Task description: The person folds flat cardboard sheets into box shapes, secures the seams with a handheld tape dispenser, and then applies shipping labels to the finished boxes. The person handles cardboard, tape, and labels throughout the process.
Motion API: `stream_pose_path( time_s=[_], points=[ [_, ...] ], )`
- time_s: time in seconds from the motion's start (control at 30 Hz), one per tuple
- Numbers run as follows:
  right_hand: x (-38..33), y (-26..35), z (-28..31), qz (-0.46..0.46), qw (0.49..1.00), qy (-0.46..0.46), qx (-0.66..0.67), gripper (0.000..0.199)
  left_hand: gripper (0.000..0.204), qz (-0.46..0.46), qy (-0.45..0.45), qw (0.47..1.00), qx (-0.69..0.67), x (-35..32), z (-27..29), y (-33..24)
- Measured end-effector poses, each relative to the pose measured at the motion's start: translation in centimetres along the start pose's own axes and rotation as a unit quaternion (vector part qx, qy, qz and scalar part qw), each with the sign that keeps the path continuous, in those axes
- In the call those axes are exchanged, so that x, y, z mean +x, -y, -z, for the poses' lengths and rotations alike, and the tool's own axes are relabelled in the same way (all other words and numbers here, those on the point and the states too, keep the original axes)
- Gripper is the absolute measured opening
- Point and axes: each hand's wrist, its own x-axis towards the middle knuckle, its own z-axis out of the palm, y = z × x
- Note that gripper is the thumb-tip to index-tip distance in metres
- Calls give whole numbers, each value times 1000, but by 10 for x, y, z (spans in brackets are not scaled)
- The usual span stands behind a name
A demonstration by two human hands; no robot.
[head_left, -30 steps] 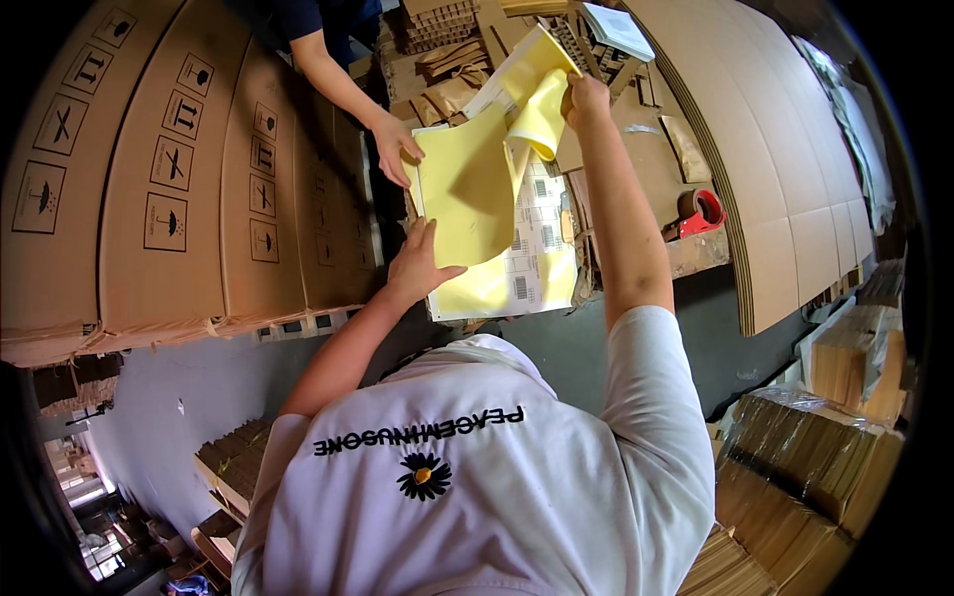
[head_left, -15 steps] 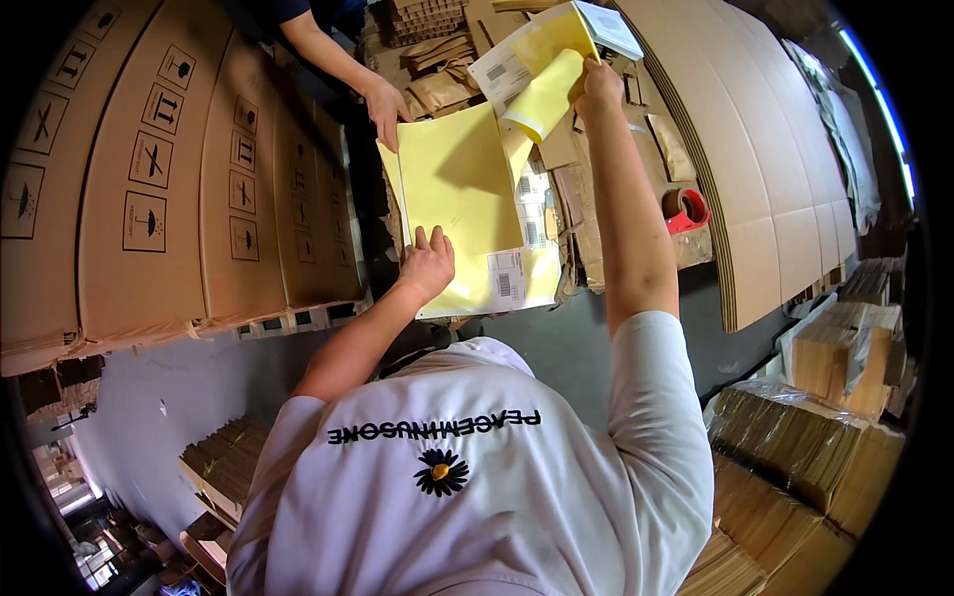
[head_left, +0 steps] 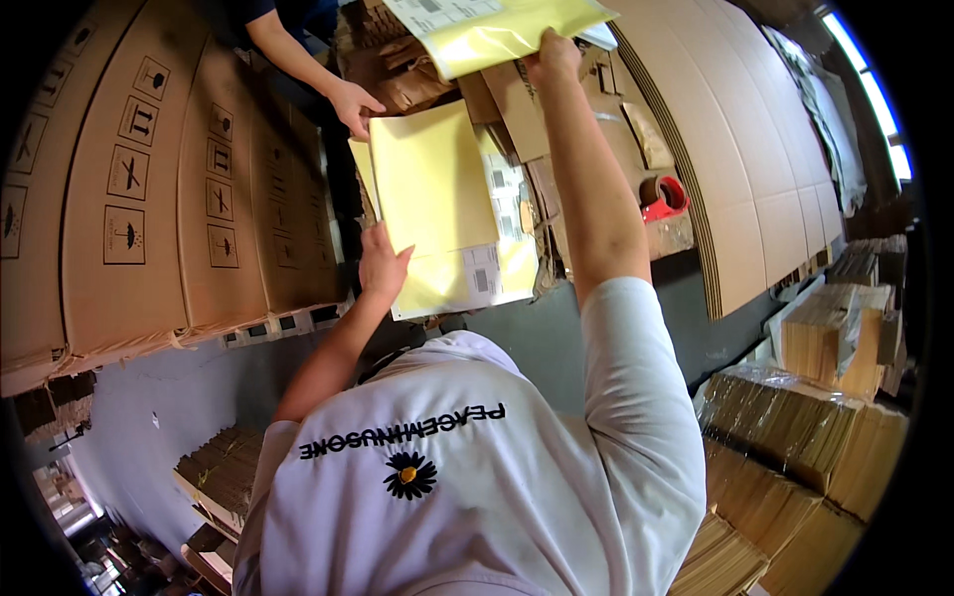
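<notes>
My right hand (head_left: 555,60) is raised at the far side, closed on the near edge of a yellow sheet (head_left: 497,45) that has white printed labels on it. Below lies a stack of yellow sheets (head_left: 432,189), with printed white labels showing along its right side and near end. At the stack's left edge rests my left hand (head_left: 383,263), its thumb spread away from the fingers over the paper. Another person's hand (head_left: 353,105) reaches in from the far left to the stack's far left corner, where a yellow sheet's edge sticks out.
Brown cartons (head_left: 119,199) form a wall on the left. Large flat cardboard sheets (head_left: 755,149) are stacked at the right. A red tape dispenser (head_left: 666,198) sits on cardboard beside my right forearm. Wrapped cardboard bundles (head_left: 785,427) stand at the lower right.
The sheet in my right hand has swung up and left, away from the stack, and its labelled side now shows. My left hand has slid left to the stack's edge.
</notes>
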Motion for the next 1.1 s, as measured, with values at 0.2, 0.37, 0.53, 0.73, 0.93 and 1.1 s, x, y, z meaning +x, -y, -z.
stream_pose_path(
  time_s=[0.2, 0.37, 0.53, 0.73, 0.93, 1.1],
  points=[
    [-25, -25, 14, -159, 887, 158, -404, 37, 38, 124, 66, 973, -181, 26, -22, 36],
    [-126, -50, 136, 56, 704, 191, -681, 35, 11, 211, 146, 814, -521, 34, 29, 11],
    [-247, -68, 195, 20, 572, 94, -815, 46, 17, 217, 192, 713, -639, 47, 55, 46],
    [-229, -77, 203, 9, 653, -17, -757, 33, 14, 272, 164, 615, -722, 45, 34, 35],
    [-236, -9, 218, 185, 569, -59, -799, 28, 24, 219, 165, 613, -741, 36, 44, 51],
    [-317, -59, 215, -28, 597, 55, -800, 56, 32, 238, 100, 719, -646, 23, 31, 72]
  ],
)
